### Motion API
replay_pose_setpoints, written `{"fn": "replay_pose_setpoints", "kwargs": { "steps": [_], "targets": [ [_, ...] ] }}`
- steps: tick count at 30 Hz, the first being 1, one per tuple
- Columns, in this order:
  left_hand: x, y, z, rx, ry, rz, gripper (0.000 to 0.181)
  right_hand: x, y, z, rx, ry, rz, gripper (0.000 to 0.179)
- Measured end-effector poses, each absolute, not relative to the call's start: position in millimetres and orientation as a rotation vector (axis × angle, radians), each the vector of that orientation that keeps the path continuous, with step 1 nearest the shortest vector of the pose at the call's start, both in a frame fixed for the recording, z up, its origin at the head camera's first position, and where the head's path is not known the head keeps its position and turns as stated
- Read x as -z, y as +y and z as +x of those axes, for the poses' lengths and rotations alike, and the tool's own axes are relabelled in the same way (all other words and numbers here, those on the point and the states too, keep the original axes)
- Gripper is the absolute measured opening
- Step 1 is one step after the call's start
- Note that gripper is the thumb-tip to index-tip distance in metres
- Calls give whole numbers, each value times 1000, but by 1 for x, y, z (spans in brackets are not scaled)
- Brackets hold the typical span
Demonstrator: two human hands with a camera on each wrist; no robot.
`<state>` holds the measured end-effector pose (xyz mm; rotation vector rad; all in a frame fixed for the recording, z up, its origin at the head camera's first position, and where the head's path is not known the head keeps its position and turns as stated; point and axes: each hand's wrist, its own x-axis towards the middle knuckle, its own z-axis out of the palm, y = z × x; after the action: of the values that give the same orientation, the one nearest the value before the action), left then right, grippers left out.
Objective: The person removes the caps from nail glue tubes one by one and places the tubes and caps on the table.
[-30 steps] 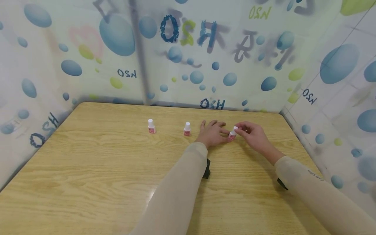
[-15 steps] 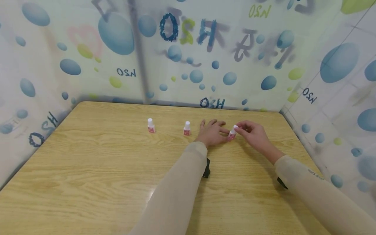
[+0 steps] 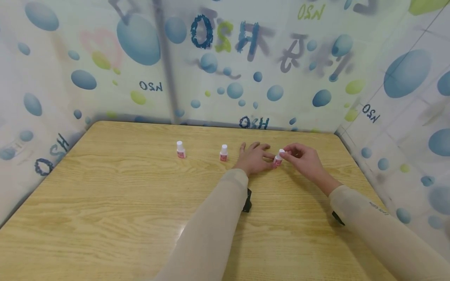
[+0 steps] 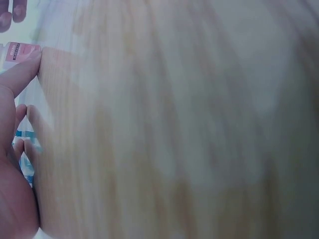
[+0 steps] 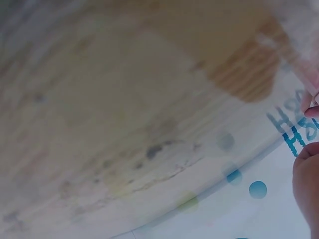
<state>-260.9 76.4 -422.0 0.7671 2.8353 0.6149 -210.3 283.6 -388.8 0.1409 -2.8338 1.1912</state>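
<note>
The held bottle (image 3: 277,161), a small white plastic bottle with a pink-red label, stands as the landmark. It sits between my two hands, its top leaning to the right. My right hand (image 3: 304,162), on its right, pinches the white cap (image 3: 281,151) between thumb and fingertips. My left hand (image 3: 254,160), on its left, pinches the label area between thumb and forefinger; the remaining fingers are spread wide and nearly straight. The left-wrist view shows a fingertip touching the label; in the right-wrist view the grip is cut off at the edge.

Two matching capped bottles are upright to the left of the held bottle: the middle bottle (image 3: 224,153) just beyond my left hand, and the leftmost bottle (image 3: 181,150) well apart. Beneath the held bottle extends the wood-grain table (image 3: 140,195); behind it hangs a pale backdrop (image 3: 225,111) printed with bubbles and lettering. My beige sleeves (image 3: 211,218) reach in from nearer me.
</note>
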Motion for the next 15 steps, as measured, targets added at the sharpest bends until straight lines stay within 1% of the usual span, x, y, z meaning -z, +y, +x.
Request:
{"fn": "replay_pose_setpoints", "kwargs": {
  "steps": [8, 15],
  "targets": [
    [423, 76, -262, -613, 2837, 770, 45, 388, 283, -210, -1202, -2860, 180, 43],
    [423, 76, -262, -607, 2841, 771, 45, 388, 282, -208, -1229, -2842, 183, 45]
  ]
}}
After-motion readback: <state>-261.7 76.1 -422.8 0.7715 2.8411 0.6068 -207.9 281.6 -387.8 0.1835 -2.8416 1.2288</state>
